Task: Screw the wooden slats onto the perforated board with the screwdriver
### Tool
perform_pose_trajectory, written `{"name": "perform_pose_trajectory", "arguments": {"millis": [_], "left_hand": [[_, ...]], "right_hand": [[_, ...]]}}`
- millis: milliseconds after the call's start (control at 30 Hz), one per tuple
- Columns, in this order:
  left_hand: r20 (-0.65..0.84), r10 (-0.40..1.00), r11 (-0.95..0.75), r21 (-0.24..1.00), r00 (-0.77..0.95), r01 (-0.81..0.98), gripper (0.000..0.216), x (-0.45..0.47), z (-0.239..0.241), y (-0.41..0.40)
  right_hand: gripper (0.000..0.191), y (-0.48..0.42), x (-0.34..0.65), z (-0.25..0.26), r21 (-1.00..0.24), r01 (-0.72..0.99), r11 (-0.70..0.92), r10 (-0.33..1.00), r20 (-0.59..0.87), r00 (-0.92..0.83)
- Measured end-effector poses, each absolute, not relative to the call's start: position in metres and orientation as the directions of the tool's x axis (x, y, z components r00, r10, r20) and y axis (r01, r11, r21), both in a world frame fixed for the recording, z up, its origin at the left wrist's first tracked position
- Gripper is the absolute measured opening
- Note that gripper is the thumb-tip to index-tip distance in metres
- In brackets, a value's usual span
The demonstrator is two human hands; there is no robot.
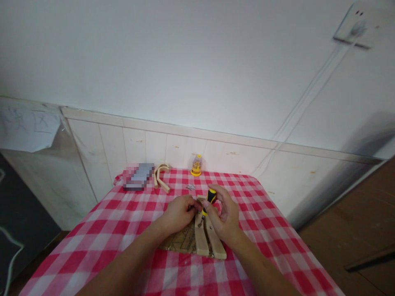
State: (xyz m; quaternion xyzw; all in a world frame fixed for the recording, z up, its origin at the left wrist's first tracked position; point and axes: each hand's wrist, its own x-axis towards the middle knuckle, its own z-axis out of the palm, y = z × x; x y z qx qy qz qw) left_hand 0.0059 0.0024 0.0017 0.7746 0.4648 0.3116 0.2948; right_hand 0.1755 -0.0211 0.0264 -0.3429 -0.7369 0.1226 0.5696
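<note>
My right hand (224, 216) is closed round a small screwdriver (210, 200) with a black and yellow handle, tip pointing down at two pale wooden slats (203, 240) that lie side by side on the red-and-white checked tablecloth (123, 222). My left hand (180, 212) is closed in a pinch beside the screwdriver tip, at the top end of the slats; what it pinches is too small to name. A printed sheet (182, 242) lies under the slats.
At the table's far edge stand a small yellow-based jar (196, 165), curved wooden pieces (162, 174) and a blurred grey object (138, 176). Small metal bits (190, 187) lie behind my hands. White panelled wall rises behind; a wall socket (358, 26) with cable sits upper right.
</note>
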Motion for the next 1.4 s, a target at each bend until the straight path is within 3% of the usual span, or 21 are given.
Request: {"name": "perform_pose_trajectory", "arguments": {"millis": [433,733,1400], "left_hand": [[0.206,0.909,-0.383,0.757,0.363,0.529,0.024,0.0057,0.0008,0.0023],[0.193,0.902,-0.394,0.730,0.385,0.559,0.024,0.0058,0.0043,0.0016],[0.206,0.905,-0.390,0.753,0.372,0.531,0.025,0.0057,-0.0031,0.0052]], "right_hand": [[0.038,-0.0255,0.1756,0.0287,-0.518,0.333,0.788,0.598,0.773,-0.210],[0.037,-0.0256,0.1784,0.0305,-0.633,0.221,0.742,0.670,0.692,-0.267],[0.038,-0.0222,0.1775,0.0299,-0.565,0.329,0.757,0.643,0.734,-0.219]]}}
